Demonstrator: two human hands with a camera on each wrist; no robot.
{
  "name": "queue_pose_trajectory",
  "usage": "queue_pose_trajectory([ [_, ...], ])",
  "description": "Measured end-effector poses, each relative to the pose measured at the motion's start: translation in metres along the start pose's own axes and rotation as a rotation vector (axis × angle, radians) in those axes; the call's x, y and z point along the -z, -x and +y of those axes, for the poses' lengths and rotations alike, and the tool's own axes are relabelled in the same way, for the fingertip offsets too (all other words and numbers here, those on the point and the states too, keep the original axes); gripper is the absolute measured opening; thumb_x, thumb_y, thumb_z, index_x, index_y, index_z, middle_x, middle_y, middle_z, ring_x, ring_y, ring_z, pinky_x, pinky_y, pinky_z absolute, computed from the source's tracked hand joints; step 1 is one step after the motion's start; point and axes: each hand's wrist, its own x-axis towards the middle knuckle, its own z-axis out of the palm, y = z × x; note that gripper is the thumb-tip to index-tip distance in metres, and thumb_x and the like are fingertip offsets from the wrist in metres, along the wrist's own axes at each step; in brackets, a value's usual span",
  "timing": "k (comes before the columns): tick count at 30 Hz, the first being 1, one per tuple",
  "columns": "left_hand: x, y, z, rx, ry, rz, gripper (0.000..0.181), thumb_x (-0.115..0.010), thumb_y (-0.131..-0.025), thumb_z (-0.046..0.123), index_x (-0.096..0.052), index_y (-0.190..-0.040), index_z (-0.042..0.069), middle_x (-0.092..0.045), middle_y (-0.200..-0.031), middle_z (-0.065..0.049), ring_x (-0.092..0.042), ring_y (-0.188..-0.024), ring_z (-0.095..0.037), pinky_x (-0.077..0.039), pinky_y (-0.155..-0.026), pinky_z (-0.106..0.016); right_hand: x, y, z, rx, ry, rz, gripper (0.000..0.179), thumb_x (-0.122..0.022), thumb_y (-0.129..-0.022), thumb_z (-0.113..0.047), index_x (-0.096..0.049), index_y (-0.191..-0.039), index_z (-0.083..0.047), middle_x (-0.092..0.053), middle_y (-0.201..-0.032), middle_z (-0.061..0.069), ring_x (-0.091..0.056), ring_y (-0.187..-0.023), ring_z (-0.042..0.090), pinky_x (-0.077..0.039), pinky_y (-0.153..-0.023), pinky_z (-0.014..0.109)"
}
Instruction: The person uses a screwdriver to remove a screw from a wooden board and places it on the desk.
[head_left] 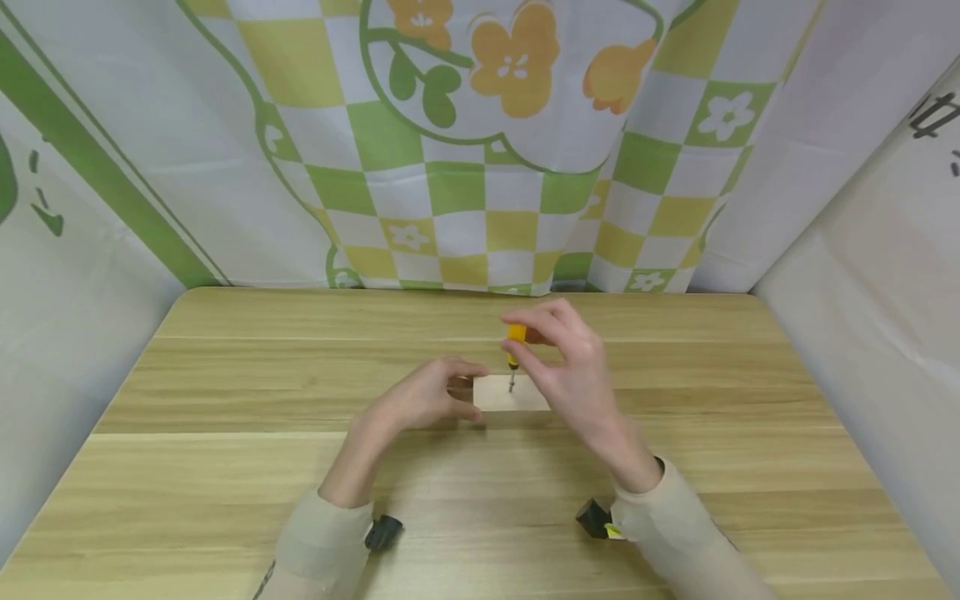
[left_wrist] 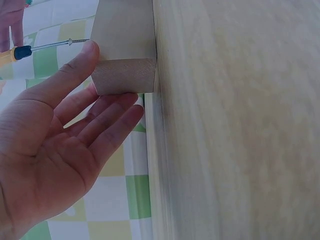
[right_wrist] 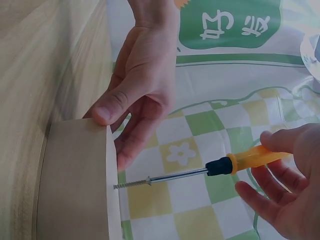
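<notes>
A pale wooden block (head_left: 491, 397) lies on the table in front of me. My left hand (head_left: 422, 393) grips its left end, with the thumb at the near edge and the fingers at the far side. Above the block, my right hand (head_left: 573, 358) pinches the yellow handle of a screwdriver (right_wrist: 255, 158) between thumb and fingers. The screwdriver points down, its shaft in line with a screw (right_wrist: 134, 184). In the right wrist view the screw stands upright to the block's top face, its point right at the wood and most of its thread showing.
The wood-grain table (head_left: 225, 500) spreads out on all sides of the block. A curtain (head_left: 457, 200) with green and yellow checks and orange flowers hangs behind its far edge. White sheets (head_left: 862, 275) rise at both sides. Small black devices (head_left: 384, 533) sit at the wrists.
</notes>
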Motion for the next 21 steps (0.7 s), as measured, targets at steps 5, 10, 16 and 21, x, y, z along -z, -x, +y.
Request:
queue_pose_trajectory([
  [5,0.0000,0.0003,0.0008,-0.001,-0.002,0.005,0.065,-0.084,-0.079,0.022,-0.059,-0.137,0.008,-0.062,-0.135,-0.008,-0.061,-0.123,-0.027,-0.049,-0.107,-0.043,-0.0024,0.0010,-0.0004,0.024,-0.006,0.010,0.034,-0.077,-0.082,0.005,-0.072,-0.114,-0.002,-0.066,-0.101,0.011,-0.069,-0.084,0.021,-0.060,-0.079,0.023],
  [10,-0.0001,0.0003,0.0019,0.012,0.014,0.001,0.065,-0.084,-0.079,0.020,-0.059,-0.137,0.009,-0.061,-0.136,-0.008,-0.061,-0.123,-0.026,-0.048,-0.108,-0.043,-0.0016,0.0012,0.0001,0.014,-0.035,-0.002,0.040,-0.068,-0.083,0.014,-0.067,-0.121,0.001,-0.068,-0.104,0.015,-0.071,-0.089,0.024,-0.061,-0.081,0.025],
  [16,0.0000,0.0012,0.0015,0.012,0.024,-0.002,0.065,-0.084,-0.079,0.019,-0.059,-0.138,0.008,-0.060,-0.137,-0.009,-0.061,-0.124,-0.027,-0.049,-0.106,-0.043,-0.0009,-0.0001,0.0000,0.000,-0.026,-0.026,0.037,-0.065,-0.084,0.013,-0.067,-0.120,0.000,-0.067,-0.107,0.014,-0.068,-0.096,0.023,-0.060,-0.086,0.027],
  [21,0.0005,0.0021,0.0016,0.011,0.018,-0.004,0.064,-0.083,-0.081,0.020,-0.058,-0.139,0.009,-0.060,-0.139,-0.007,-0.060,-0.124,-0.027,-0.049,-0.106,-0.044,-0.0015,-0.0006,0.0000,0.013,0.049,-0.018,0.032,-0.076,-0.084,0.000,-0.071,-0.116,-0.004,-0.059,-0.106,0.012,-0.060,-0.093,0.020,-0.061,-0.083,0.032],
])
